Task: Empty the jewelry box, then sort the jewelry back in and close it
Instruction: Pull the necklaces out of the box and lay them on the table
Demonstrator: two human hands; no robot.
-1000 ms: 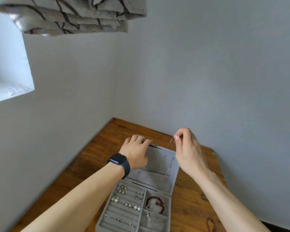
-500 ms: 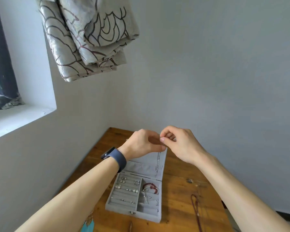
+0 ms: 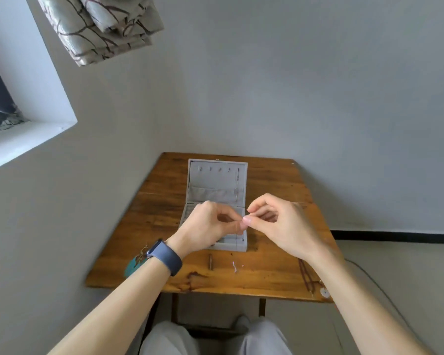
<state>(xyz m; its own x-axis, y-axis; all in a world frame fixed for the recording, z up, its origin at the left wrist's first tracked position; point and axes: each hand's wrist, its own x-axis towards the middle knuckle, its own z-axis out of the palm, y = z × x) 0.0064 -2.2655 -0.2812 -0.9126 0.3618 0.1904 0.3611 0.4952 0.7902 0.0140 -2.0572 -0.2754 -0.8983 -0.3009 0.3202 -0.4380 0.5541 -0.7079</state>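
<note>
Pinches left hand (image 3: 208,226) and right hand (image 3: 285,226) tip to tip above open jewelry box (image 3: 215,180) mid table (image 3: 267,275), probably teasing a fine chain, too thin to see. Silver piece (image 3: 234,266), beaded necklace (image 3: 308,278) out on wood, likely emptied.

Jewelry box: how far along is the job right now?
Done: the box is open, and a bead strand, a silver piece and a teal piece lie out on the table. In hand: left hand and right hand pinch together over the box, on something too fine to see. Left: a chain hangs in the lid, the hands hide its contents, and the box is not yet closed.
</note>
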